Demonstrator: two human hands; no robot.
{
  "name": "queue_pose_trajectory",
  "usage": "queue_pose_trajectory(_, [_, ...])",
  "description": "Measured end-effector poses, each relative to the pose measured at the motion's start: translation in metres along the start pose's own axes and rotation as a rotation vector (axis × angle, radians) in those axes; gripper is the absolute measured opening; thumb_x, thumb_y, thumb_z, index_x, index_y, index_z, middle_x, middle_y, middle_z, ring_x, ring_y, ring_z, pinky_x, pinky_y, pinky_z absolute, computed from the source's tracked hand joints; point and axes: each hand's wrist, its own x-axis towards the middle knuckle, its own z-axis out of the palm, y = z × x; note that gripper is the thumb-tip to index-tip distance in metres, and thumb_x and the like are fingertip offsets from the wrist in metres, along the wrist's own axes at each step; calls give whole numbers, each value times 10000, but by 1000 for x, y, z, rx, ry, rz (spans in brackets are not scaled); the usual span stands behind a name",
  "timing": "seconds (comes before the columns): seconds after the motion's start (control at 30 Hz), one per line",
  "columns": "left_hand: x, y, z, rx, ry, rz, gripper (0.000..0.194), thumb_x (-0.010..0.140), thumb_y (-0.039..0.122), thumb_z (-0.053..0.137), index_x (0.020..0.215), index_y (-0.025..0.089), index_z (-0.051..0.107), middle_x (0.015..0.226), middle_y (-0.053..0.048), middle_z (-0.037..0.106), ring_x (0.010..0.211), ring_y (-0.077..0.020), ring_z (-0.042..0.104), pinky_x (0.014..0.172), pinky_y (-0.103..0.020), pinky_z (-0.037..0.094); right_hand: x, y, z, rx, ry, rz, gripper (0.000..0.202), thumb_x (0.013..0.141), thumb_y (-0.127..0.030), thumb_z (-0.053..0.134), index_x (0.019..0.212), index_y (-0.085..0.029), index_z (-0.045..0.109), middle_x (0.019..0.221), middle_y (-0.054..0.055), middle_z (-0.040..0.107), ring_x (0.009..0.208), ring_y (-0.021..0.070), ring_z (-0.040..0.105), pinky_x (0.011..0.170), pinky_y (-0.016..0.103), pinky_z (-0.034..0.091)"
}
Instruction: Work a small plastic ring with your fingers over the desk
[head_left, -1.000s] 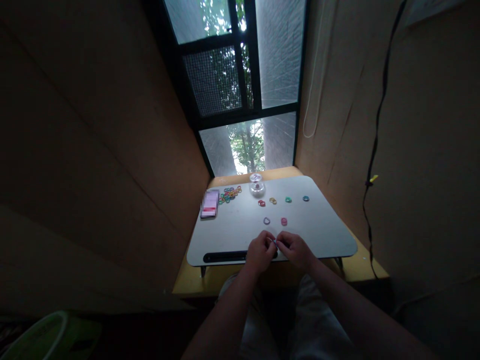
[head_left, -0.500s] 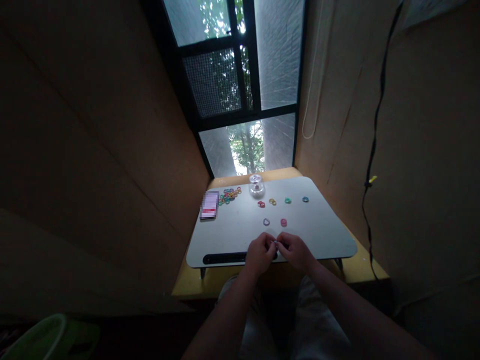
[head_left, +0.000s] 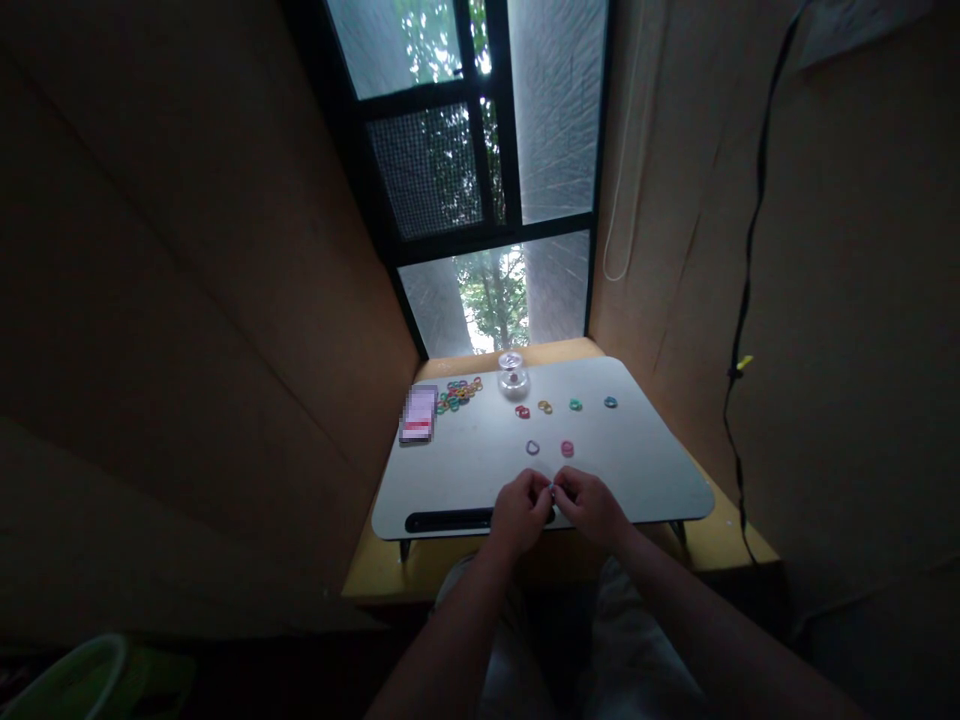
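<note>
At the front edge of a white lap table [head_left: 465,470], my left hand [head_left: 521,508] and my right hand [head_left: 589,505] meet fingertip to fingertip. Both are closed in a pinch around something tiny and pale, mostly hidden by the fingers. Just beyond them lie a lilac ring-shaped band [head_left: 532,447] and a pink band [head_left: 568,448], which look like small hair ties. Farther back is a row of small bands: red [head_left: 523,411], yellow [head_left: 545,407], green [head_left: 575,405] and blue [head_left: 610,402].
A pile of mixed coloured bands [head_left: 457,397] lies at the back left beside a phone [head_left: 418,414]. A clear lidded jar [head_left: 514,378] stands at the back. A black slot [head_left: 450,520] runs along the front edge. A black cable [head_left: 744,300] hangs on the right wall.
My fingers have shifted only slightly, still pinched together at the same spot. The view has tilted a little, and the bands on the table lie as before.
</note>
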Motion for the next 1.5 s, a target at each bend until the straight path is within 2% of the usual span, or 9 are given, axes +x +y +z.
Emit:
queue_pose_trajectory(0.63, [0,-3,2,7,-1,13,124,864,300,544,818,194,589,701,30,619,628,-109,540,596,-226,363,-1,-7,-3,-2,-15,-21,129,827,-214,512,700,-198,528,605,-34,533,572,124,481,564,242,330])
queue_pose_trajectory(0.93, [-2,2,-1,33,-5,0,116,853,296,556,812,191,586,668,33,602,597,-105,523,575,-225,351,0,-4,-3,21,-13,-29,140,831,-202,500,710,-191,569,620,-29,562,587,127,506,581,244,346])
queue_pose_trajectory(1.5, [-3,4,0,84,-15,13,102,856,290,543,813,200,566,695,31,596,620,-113,519,590,-234,349,-1,-7,-5,-7,-16,-42,141,823,-195,506,691,-190,555,620,-25,558,588,127,504,580,244,340])
